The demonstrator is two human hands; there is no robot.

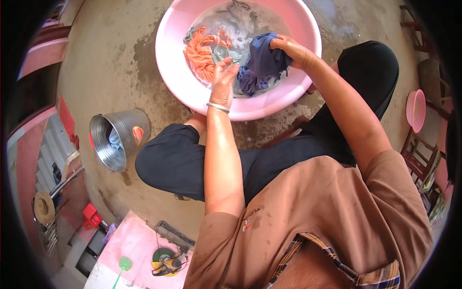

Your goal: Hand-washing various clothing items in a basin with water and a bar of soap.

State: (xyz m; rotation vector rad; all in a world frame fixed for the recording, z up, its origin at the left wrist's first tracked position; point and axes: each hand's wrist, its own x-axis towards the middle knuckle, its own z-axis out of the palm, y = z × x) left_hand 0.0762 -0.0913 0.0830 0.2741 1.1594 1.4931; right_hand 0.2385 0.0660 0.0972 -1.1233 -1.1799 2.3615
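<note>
A large pink plastic basin (267, 108) of cloudy water stands on the floor before me. My right hand (294, 52) grips a wet dark blue cloth (261, 54) at the basin's right side, its lower part lying in the water. My left hand (223, 81), palm up with bent fingers, is over the near left part of the basin, beside a pale grey-green cloth (221, 53); whether its fingertips touch this cloth is unclear. A twisted orange cloth (199, 54) lies along the basin's left inner wall. Darker cloth (240, 5) shows in the water at the far side.
A metal bucket (130, 126) with light blue cloth (114, 138) inside lies tipped or tilted at the left. Behind it stands a pink-topped table (140, 249) with a green fly swatter (125, 263). A small pink basin (416, 111) and wooden chairs (418, 155) are at the right. The concrete floor (104, 65) has wet patches.
</note>
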